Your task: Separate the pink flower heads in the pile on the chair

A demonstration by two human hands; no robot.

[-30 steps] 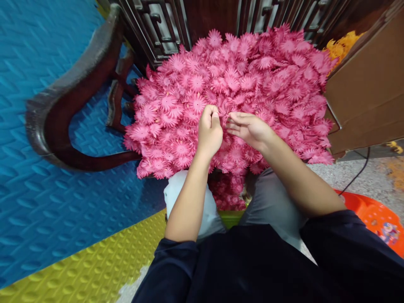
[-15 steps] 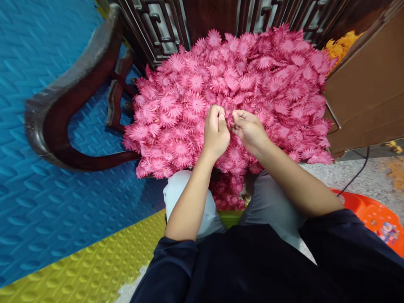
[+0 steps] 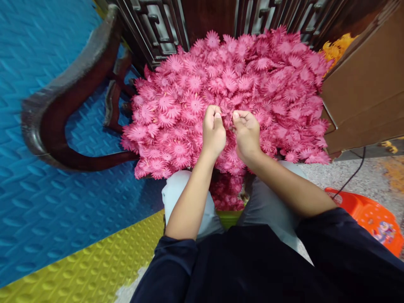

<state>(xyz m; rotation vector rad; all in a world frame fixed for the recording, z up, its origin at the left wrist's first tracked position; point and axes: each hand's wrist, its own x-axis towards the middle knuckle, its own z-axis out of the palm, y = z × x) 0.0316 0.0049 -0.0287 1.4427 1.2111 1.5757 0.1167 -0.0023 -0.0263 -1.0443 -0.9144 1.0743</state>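
Head view has the left hand (image 3: 214, 134) pinching a pink sliver (image 3: 222, 114) above the flower heap's (image 3: 178, 111) near middle, the right hand (image 3: 248, 136) beside it, fingertips pressed together, contents unclear; a slack pinch could lose it among matching pink.

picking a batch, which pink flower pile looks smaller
The lower pink flower pile, between the knees; the upper pile spreads much wider, beneath the left hand and right hand.
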